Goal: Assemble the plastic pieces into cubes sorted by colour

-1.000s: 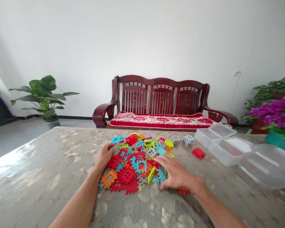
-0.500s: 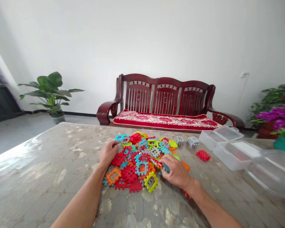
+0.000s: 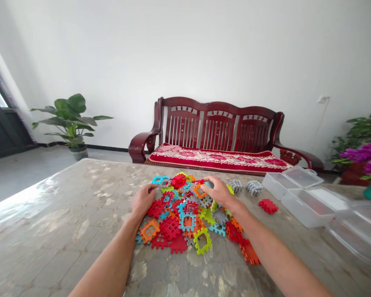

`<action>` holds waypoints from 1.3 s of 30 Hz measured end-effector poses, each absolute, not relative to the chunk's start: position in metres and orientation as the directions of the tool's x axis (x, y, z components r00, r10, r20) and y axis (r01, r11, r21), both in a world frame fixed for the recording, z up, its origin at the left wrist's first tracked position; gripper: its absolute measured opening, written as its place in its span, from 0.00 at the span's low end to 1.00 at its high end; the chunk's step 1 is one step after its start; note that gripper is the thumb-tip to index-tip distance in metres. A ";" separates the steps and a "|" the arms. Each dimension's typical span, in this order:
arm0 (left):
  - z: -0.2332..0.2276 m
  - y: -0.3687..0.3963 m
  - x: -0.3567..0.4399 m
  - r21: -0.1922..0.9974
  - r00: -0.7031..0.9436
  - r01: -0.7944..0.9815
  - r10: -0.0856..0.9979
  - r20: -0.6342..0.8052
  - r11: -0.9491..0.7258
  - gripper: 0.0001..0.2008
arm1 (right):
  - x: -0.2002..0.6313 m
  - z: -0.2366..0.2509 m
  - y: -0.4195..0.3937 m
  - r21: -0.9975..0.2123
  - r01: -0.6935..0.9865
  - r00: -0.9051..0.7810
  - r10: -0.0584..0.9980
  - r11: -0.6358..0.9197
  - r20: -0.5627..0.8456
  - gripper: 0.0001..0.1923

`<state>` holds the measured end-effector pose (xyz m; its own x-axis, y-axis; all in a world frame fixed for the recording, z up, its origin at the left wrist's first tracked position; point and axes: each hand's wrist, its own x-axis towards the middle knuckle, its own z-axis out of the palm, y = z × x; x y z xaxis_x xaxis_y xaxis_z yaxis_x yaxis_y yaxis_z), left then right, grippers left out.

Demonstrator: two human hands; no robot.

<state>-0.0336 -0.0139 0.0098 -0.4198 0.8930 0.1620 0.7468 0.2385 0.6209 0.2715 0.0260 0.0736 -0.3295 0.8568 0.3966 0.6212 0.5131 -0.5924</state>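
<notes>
most of the notched plastic panels (image 3: 169,228) lie loose in one mixed heap of red, orange, blue, lime and grey on the patterned table cover (image 3: 80,218), between the two hands. by the look of it only a little is in order: two grey stacks (image 3: 235,185) and a low red stack (image 3: 268,206) stand apart, right of the heap, near the clear plastic boxes (image 3: 295,210) with their lids open. that leaves the bulk unstacked, among it a lime window frame (image 3: 202,241) at the near edge and an orange panel (image 3: 250,254) beside the right forearm. the left hand (image 3: 144,201) rests at the heap's left side, fingers loosely curled; whether they grasp anything i cannot tell. the right hand (image 3: 219,192) reaches over the far right part, thumb by an orange window frame (image 3: 199,190); whether it is pinched, i cannot tell.
</notes>
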 end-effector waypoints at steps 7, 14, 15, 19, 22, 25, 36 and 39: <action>0.012 -0.015 -0.032 0.611 -0.418 0.751 0.896 0.147 0.250 0.16 | 0.321 0.072 0.013 -0.498 0.729 -0.315 0.876 0.470 0.366 0.27; 0.017 -0.018 -0.030 0.612 -0.423 0.750 0.893 0.154 0.250 0.16 | 0.378 0.040 -0.038 -0.373 0.852 -0.384 0.923 0.368 0.033 0.56; 0.017 -0.018 -0.030 0.616 -0.422 0.749 0.893 0.156 0.246 0.16 | 0.379 0.036 -0.043 -0.363 0.862 -0.379 0.925 0.353 -0.001 0.58; 0.016 -0.019 -0.031 0.618 -0.408 0.754 0.896 0.175 0.223 0.17 | 0.373 0.034 -0.057 -0.303 0.904 -0.336 0.940 0.301 -0.067 0.54; 0.016 -0.019 -0.031 0.610 -0.406 0.761 0.896 0.181 0.222 0.17 | 0.365 0.043 -0.063 -0.260 0.907 -0.354 0.934 0.331 -0.046 0.45; 0.015 -0.019 -0.031 0.612 -0.412 0.757 0.894 0.176 0.228 0.17 | 0.361 0.047 -0.067 -0.215 0.913 -0.352 0.936 0.347 0.016 0.38; 0.013 -0.017 -0.032 0.627 -0.409 0.741 0.902 0.140 0.239 0.17 | 0.364 0.038 -0.064 -0.193 0.918 -0.330 0.938 0.346 0.109 0.30; 0.013 -0.017 -0.032 0.633 -0.410 0.738 0.900 0.146 0.233 0.17 | 0.363 0.036 -0.064 -0.194 0.924 -0.308 0.942 0.330 0.135 0.31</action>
<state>-0.0316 -0.0165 0.0127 -0.4098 0.9004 0.1460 0.7379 0.2331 0.6334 0.3627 -0.0645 0.0357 -0.3079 0.9418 0.1351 0.9238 0.3299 -0.1942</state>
